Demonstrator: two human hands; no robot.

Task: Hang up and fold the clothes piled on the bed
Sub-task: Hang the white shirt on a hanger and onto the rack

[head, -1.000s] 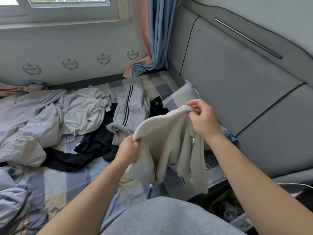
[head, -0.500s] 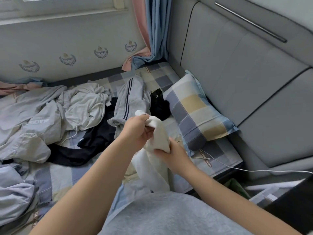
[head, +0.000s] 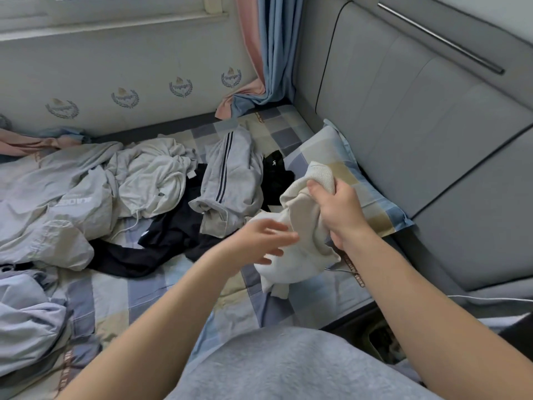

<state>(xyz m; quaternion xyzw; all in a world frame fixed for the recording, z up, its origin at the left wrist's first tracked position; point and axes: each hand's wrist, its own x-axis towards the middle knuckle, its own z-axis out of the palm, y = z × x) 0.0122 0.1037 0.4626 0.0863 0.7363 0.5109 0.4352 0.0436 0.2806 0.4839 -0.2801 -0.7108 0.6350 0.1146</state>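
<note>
Right hand [head: 341, 216] is gripping the bunched cream-white knitted garment [head: 300, 261] near its upper end, at centre right of the frame, with the fingers curled round a thick fold. From that grip the garment is hanging and slumping down toward the lower centre, so its long axis is running from upper right to lower left. Its loose lower end is resting on the blue, beige and grey checked bed [head: 144, 298], just in front of the checked pillow [head: 366, 183].

Just left of that lower end, the left hand [head: 259, 243] is hovering with its fingers spread and nearly straight, holding nothing. Its fingertips are reaching the white cloth, though I cannot tell whether they are touching it. Being free and nearer the loose end, this hand is probably the one to catch the lower part, while the right hand is anchoring the top, so the piece can be opened out or folded.

Across the left half of the frame, the heap of grey, white and black clothes [head: 161, 197] is waiting unfolded on the bed.
</note>
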